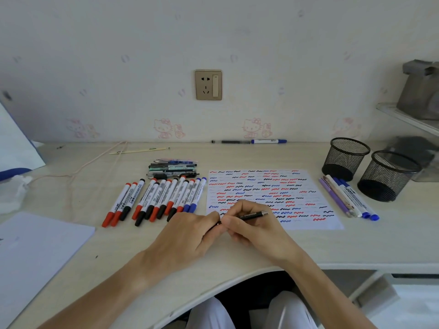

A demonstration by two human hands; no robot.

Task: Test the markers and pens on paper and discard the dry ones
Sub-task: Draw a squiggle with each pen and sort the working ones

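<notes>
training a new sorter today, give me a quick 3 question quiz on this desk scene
1. True or false: both hands grip the black pen.
2. What stands right of the test paper? A) two mesh cups B) a mug C) a stapler
3. Fill in: the squiggles on the paper are red, blue and ____.

Key: 1 true, left hand and right hand meet on it. 2 A, mesh cups. 3 black.

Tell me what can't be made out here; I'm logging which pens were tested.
Head view only:
- Black pen: its tip is hidden between the left hand and right hand.
- Test paper: near-left corner is covered by the hands.
- Mesh cups: contents are not discernible.
- Marker row: label print too small.
</notes>
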